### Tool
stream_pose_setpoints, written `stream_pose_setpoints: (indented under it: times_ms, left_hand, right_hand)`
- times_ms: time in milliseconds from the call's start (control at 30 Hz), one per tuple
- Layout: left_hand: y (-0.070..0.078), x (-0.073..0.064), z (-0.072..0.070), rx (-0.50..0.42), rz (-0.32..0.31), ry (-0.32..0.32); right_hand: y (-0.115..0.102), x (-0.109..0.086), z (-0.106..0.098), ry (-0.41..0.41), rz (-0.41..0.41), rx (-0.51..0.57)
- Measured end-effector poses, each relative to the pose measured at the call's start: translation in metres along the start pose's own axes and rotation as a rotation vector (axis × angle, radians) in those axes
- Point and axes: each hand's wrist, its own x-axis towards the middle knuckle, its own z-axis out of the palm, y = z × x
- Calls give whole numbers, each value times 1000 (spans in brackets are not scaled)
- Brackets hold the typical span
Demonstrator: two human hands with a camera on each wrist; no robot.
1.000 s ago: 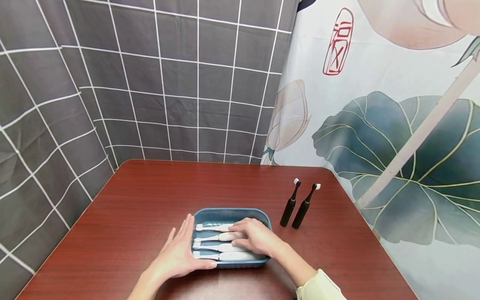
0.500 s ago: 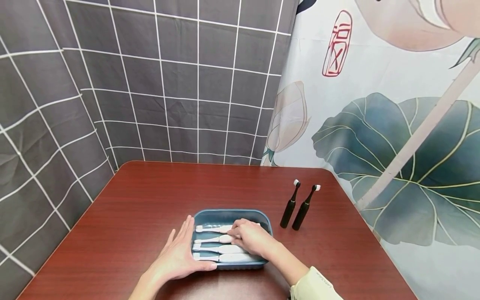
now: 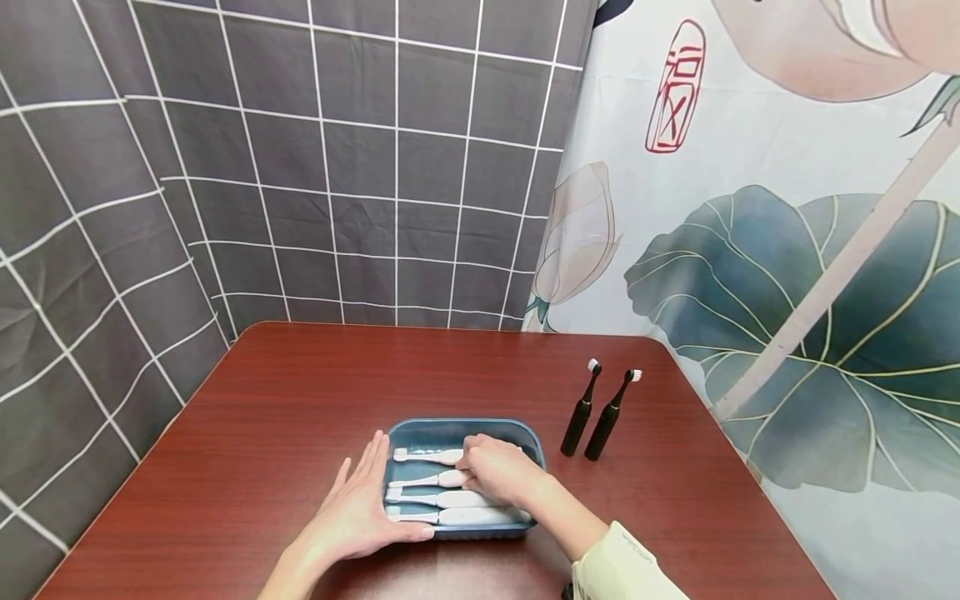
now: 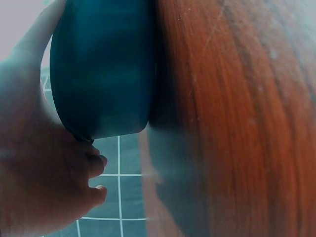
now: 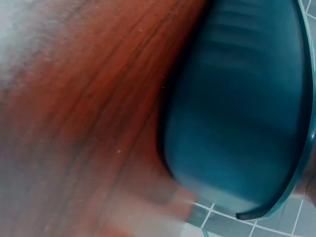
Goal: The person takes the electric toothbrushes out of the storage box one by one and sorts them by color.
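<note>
A blue plastic basket (image 3: 442,430) holds several white electric toothbrushes lying side by side with their heads to the left. My left hand (image 3: 352,508) rests at the basket's left end, fingers straight along the side and thumb along the front rim. The left wrist view shows this hand (image 4: 44,158) against the basket's outer wall (image 4: 103,69). Inside the basket, my right hand (image 3: 501,471) pinches the handle of the second toothbrush (image 3: 447,478) from the back. This hand covers part of the rearmost toothbrush (image 3: 427,456). The right wrist view mostly shows the basket's outside (image 5: 237,108).
Two black electric toothbrushes (image 3: 577,427) lie on the red-brown table (image 3: 315,375) to the right of the basket. A grey gridded curtain (image 3: 345,167) hangs behind, and a white floral cloth (image 3: 600,125) hangs at the right.
My right hand has gone from lying over the toothbrush handles to curling its fingers and thumb around one handle. My left hand stays in place at the basket.
</note>
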Motion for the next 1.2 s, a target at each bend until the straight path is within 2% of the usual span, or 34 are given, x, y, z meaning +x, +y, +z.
stream_pose_setpoints:
  times_ms: [233,500,667,1000,1200]
  left_hand:
    - [0,0,0,2,7,1]
    - [2,0,-1,1,4,0]
    - [2,0,-1,-3,-6,-1]
    - [0,0,2,2,-14,3]
    - [0,0,1,-1,-17,-3]
  right_hand:
    - [-2,2,-3,-2,-24,-52]
    - [-1,-2,-5,-3,40,51]
    - [3,-5,-10,30,58,84]
    - [5,-6,-8,103,17,127]
    - [7,-7,-7,108,14,148]
